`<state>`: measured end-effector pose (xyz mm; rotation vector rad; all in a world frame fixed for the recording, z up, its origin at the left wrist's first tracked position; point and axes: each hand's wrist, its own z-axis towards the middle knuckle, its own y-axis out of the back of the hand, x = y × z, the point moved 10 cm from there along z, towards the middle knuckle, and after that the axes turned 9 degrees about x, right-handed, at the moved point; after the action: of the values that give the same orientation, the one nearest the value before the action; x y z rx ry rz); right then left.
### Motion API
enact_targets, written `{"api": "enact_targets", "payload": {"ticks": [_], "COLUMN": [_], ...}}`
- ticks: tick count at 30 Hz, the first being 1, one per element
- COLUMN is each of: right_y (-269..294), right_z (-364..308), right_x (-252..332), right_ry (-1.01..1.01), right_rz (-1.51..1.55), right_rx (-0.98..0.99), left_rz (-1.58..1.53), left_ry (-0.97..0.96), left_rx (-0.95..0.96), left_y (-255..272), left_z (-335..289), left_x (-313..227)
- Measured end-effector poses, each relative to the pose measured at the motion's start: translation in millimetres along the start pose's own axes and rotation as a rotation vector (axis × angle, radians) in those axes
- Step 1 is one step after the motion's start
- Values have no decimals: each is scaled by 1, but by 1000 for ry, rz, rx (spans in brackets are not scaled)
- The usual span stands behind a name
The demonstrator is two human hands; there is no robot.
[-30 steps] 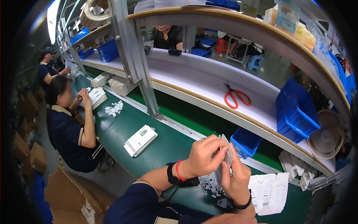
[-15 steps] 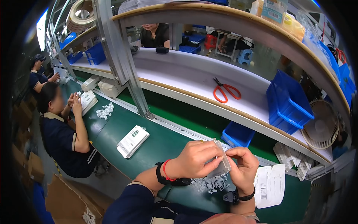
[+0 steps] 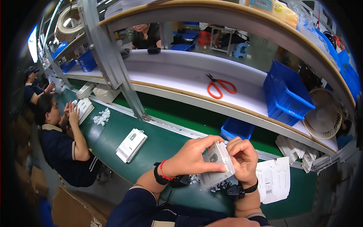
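In front of me my left hand [image 3: 189, 157] grips a thin white box [image 3: 215, 154] with a dark printed patch, thumb across its face and fingers behind. Clear plastic seems to hang at its lower end. My right hand [image 3: 245, 160] is closed at the box's right edge, fingers curled and pinched. Whatever sits between those fingertips is hidden. Below the box, partly covered by it and my hands, small white plastic clip-like pieces [image 3: 221, 186] lie scattered on the green table [image 3: 181, 200]. A stack of similar white boxes [image 3: 131, 145] rests farther left.
Right of my hands lies a flattened white cardboard sheet [image 3: 274, 179]. Red-handled scissors [image 3: 219, 86] and a blue bin [image 3: 289, 94] occupy the shelf; another blue bin [image 3: 237, 129] sits beneath. A co-worker [image 3: 62, 143] sits left, near a white pile [image 3: 101, 117].
The white box has turned from nearly edge-on to showing its printed face. My left thumb now lies across it, and the right fingers have curled in more. The whole view has shifted slightly.
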<state>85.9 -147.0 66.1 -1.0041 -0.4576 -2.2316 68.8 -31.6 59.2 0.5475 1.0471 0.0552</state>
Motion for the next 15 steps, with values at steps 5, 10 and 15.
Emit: {"api": "enact_targets", "payload": {"ticks": [5,10,15], "right_y": [20,14,-17], "right_z": [-3,-4,-12], "right_x": [-15,-29,-55], "right_ry": [-67,-101,-414], "right_rz": [-4,113,240], "right_rx": [-183,-108,111], "left_rz": [159,-63,-27], "left_ry": [24,-60,-206], "left_rx": [-195,-351,-767], "left_y": [18,29,62], "left_z": [-5,-19,-58], "left_x": [6,12,-8]}}
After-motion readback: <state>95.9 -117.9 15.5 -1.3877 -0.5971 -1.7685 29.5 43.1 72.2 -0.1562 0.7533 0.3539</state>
